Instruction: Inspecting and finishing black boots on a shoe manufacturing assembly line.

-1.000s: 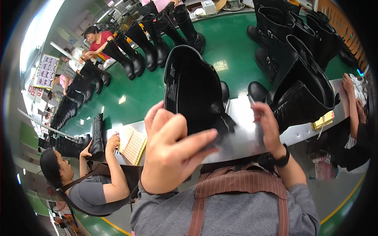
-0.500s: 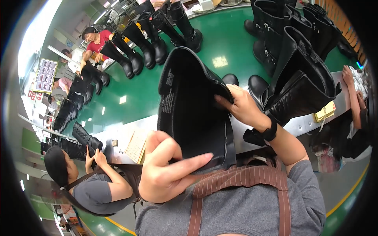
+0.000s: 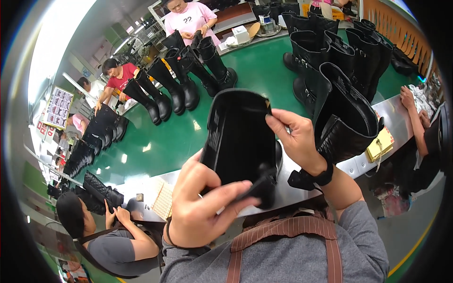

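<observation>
A tall black boot (image 3: 236, 141) stands in front of me, its wide top opening tilted toward me so the dark lining shows. My left hand (image 3: 198, 203) grips the near edge of the shaft, fingers closed on a flap that is smeared by motion. With thumb and fingers, my right hand (image 3: 297, 137) pinches the upper right rim. The boot's foot is mostly hidden behind the shaft. Just right of my right hand stands another black boot (image 3: 347, 104), open at the top, with a quilted shaft.
Several black boots (image 3: 181, 80) stand across the green table (image 3: 255, 61); more crowd the right side. A metal edge strip (image 3: 292, 184) runs along my side, with yellow paper (image 3: 380, 144) and a woven pad (image 3: 163, 200). A co-worker (image 3: 113, 236) handles a boot at left; another's arm (image 3: 415, 118) is at right.
The boot top has come lower and its near flap has moved. My right hand has shifted slightly down along with the rim. The view has tilted up, showing more of the far side.
</observation>
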Available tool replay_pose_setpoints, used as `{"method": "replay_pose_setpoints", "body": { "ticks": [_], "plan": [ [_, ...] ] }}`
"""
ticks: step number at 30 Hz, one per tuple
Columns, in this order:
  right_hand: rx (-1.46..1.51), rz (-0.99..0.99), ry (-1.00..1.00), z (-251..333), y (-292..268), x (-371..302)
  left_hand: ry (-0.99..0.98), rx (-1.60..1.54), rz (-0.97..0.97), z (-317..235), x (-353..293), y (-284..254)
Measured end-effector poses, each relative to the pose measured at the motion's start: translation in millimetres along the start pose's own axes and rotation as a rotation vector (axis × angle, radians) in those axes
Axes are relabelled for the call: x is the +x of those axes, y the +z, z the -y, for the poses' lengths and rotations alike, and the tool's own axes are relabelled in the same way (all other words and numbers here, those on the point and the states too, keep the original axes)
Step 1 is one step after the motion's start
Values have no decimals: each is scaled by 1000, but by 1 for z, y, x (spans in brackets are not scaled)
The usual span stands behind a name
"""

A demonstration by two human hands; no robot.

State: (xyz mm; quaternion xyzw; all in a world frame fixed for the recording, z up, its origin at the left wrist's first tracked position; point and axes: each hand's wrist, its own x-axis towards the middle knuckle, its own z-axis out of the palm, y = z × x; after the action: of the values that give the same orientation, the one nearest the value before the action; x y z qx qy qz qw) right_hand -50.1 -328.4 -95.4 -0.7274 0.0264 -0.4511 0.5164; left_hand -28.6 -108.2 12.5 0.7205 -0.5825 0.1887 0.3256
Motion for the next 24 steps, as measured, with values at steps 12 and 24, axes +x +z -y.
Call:
{"method": "replay_pose_setpoints", "body": {
  "ticks": [12,24],
  "plan": [
    [193,208,-48,10,-22,-15,-175,-542,410,66,79,-25],
    [219,314,-1,27,-34,-11,68,-245,554,50,109,12]
  ]
}}
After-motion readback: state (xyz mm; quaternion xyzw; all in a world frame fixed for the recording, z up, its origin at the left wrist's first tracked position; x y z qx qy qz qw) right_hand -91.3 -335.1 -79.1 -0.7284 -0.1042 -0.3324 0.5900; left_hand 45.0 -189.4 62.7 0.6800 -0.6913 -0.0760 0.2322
